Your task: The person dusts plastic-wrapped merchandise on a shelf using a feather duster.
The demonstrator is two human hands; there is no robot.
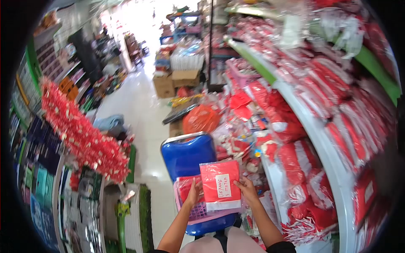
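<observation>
A flat red plastic-wrapped packet (pixel 210 177) with a handwritten white label is held up in front of me. My right hand (pixel 248 188) grips its right edge, the thumb over the front. At its left edge is my left hand (pixel 194 194), fingers closed on the side of the packet. Below and behind it, a pink basket (pixel 198 213) rests on a blue chair (pixel 187 154). Another red packet (pixel 183 185) lies in the basket, partly hidden by my left hand.
Shelves on the right (pixel 312 122) carry stacked red-and-white packets. A pile of bagged goods, with an orange bag (pixel 201 119), stands beyond the chair. Red tinsel-like garland (pixel 84 135) hangs at left by more shelves. Cardboard boxes (pixel 185 78) stand farther along the aisle.
</observation>
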